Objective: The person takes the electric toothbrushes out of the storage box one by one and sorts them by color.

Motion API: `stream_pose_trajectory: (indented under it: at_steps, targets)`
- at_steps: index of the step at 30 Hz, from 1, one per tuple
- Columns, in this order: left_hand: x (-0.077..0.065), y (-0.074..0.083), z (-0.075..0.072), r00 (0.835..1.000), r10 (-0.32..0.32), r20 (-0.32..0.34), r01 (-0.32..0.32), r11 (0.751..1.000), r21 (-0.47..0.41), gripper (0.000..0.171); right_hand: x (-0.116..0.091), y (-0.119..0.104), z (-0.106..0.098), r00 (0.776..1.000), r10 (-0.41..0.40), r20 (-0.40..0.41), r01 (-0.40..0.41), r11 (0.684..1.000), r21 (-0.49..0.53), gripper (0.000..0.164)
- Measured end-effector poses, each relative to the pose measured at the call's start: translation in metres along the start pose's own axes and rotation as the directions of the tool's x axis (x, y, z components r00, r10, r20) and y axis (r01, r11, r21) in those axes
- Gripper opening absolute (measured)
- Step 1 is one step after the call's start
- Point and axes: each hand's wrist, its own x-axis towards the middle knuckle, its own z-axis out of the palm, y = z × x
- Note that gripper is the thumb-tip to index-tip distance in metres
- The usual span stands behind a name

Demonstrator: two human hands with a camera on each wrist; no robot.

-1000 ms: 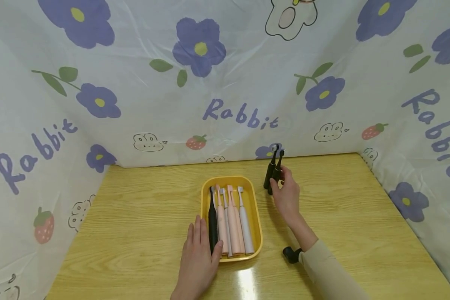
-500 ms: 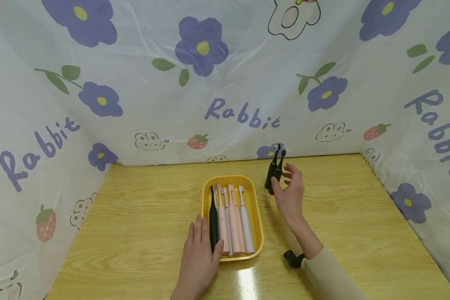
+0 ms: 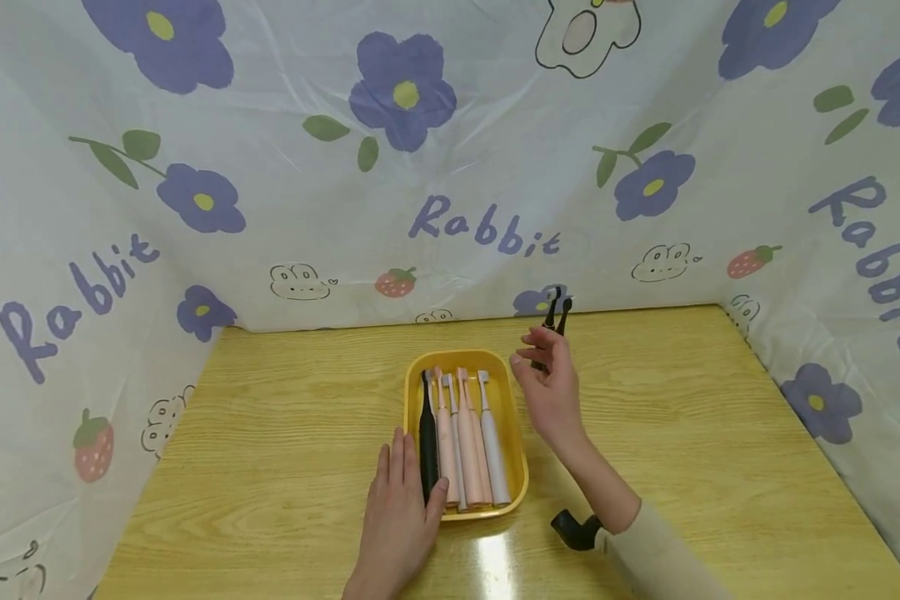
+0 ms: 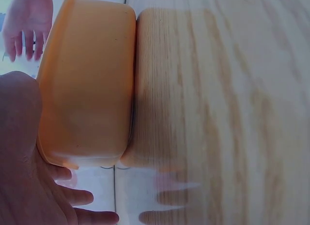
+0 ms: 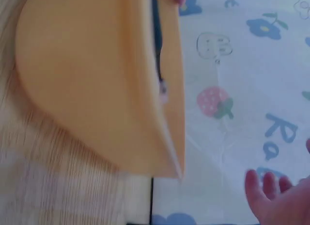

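My left hand (image 3: 397, 508) lies with straight fingers along the left side of a yellow tray (image 3: 523, 454), its thumb over the rim. Inside the tray are a black electric toothbrush (image 3: 427, 442), pink toothbrushes (image 3: 446, 454) and pale grey ones (image 3: 492, 458), side by side with heads away from me. Two black electric toothbrushes (image 3: 566, 317) stand upright behind the tray's right side, their handles mostly hidden by my right hand (image 3: 555, 396). That hand hovers near the tray's back right corner, fingers loosely bent, holding nothing. In the right wrist view its fingers (image 5: 270, 185) are apart from the tray wall (image 5: 77, 80).
The wood-grain table (image 3: 285, 433) ends at a white cloth backdrop (image 3: 307, 208) printed with flowers and rabbits. A black rounded object (image 3: 574, 532) sits at my right sleeve (image 3: 660, 554).
My right hand has let go of the upright black toothbrush and moved left towards the tray, now in front of both upright brushes. The left hand has stayed at the tray.
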Motion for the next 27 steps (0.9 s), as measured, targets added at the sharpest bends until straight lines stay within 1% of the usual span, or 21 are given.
stream_pose_trajectory:
  at_steps: [2, 5, 7, 9, 11, 13, 15, 21, 25, 27]
  targets:
    - [0.000, 0.000, 0.000, 1.000, 0.002, -0.004, -0.002, 1.000, 0.001, 0.078, 0.000, -0.001, 0.005, 0.992, 0.104, 0.077, -0.109, 0.992, 0.068, 0.044]
    - [0.000, 0.000, 0.000, 1.000, 0.004, -0.011, -0.004, 1.000, 0.001, 0.079, 0.000, 0.002, 0.013, 0.956, 0.230, 0.184, -0.251, 0.963, 0.102, 0.046]
    - [0.000, 0.001, 0.000, 1.000, -0.003, -0.005, 0.003, 1.000, 0.003, 0.079, -0.001, 0.006, 0.018, 0.924, 0.300, 0.236, -0.326, 0.942, 0.079, 0.047]
    - [0.000, 0.001, 0.000, 1.000, -0.010, 0.003, 0.010, 1.000, 0.003, 0.080, -0.002, 0.010, 0.021, 0.894, 0.352, 0.276, -0.377, 0.925, 0.042, 0.049]
    - [0.000, 0.001, 0.000, 1.000, -0.015, 0.011, 0.015, 1.000, 0.003, 0.080, -0.002, 0.013, 0.024, 0.866, 0.399, 0.301, -0.426, 0.904, 0.028, 0.051]
    - [0.001, 0.002, -0.001, 1.000, -0.013, 0.009, 0.013, 1.000, 0.000, 0.080, -0.002, 0.017, 0.026, 0.844, 0.431, 0.320, -0.465, 0.885, 0.034, 0.055]
    - [0.002, 0.002, -0.001, 1.000, -0.004, 0.004, 0.004, 1.000, 0.001, 0.080, -0.001, 0.021, 0.028, 0.822, 0.462, 0.335, -0.509, 0.858, 0.066, 0.057]
    - [0.002, 0.003, -0.001, 1.000, 0.011, 0.005, -0.011, 1.000, 0.022, 0.078, 0.004, 0.029, 0.036, 0.766, 0.525, 0.371, -0.608, 0.779, 0.151, 0.059]
    - [0.000, 0.002, -0.001, 1.000, 0.006, 0.002, -0.006, 1.000, 0.023, 0.078, 0.006, 0.034, 0.046, 0.738, 0.544, 0.399, -0.646, 0.741, 0.184, 0.059]
    - [0.000, 0.001, -0.001, 1.000, 0.007, -0.002, -0.007, 1.000, 0.019, 0.078, 0.007, 0.037, 0.051, 0.729, 0.555, 0.400, -0.659, 0.727, 0.192, 0.058]
